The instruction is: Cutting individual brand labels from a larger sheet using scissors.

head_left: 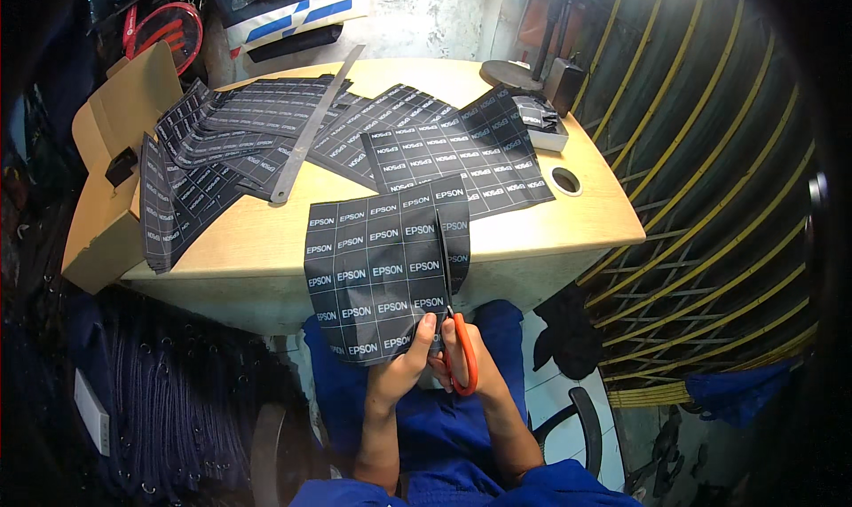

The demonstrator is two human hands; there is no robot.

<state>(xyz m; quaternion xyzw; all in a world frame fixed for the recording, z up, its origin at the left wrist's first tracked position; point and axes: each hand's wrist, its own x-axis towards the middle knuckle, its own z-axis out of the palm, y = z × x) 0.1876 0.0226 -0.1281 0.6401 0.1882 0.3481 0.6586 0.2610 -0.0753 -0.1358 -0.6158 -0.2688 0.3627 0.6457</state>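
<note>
Fingers (pixel 450 333) around fore-and-aft scissors (pixel 450 311), tips forward.

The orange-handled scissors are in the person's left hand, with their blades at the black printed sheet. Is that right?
Not quite: the head view shows the orange-handled scissors in the right hand, not the left hand. Their blades are indeed at the black printed sheet.
</note>
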